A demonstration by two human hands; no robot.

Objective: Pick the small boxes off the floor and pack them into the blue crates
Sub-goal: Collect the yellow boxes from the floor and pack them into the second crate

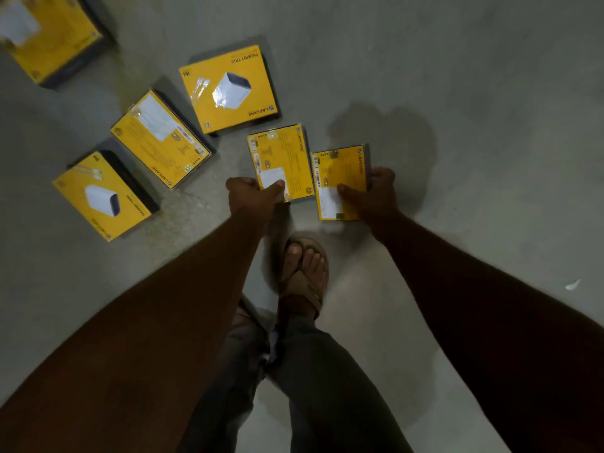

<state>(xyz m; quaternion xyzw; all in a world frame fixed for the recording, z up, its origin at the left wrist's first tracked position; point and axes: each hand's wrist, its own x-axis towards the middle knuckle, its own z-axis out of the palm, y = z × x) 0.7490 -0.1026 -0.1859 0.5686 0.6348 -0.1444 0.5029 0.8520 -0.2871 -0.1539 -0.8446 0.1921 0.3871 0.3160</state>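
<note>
I look straight down at a grey floor (457,76). My left hand (251,194) grips the near end of a small yellow box (281,158), its printed back facing up. My right hand (372,194) grips a second yellow box (341,181) the same way, right beside the first. Both boxes are held just above the floor. Several more yellow boxes lie on the floor to the left: one face up (228,89), one back up (160,138), one nearest on the left (104,197), and a blurred one at the top left corner (49,31). No blue crate is in view.
My sandalled foot (304,273) and dark trouser legs (310,387) are below the held boxes. A small white scrap (572,284) lies on the floor at the right. The floor to the right and at the top is bare concrete.
</note>
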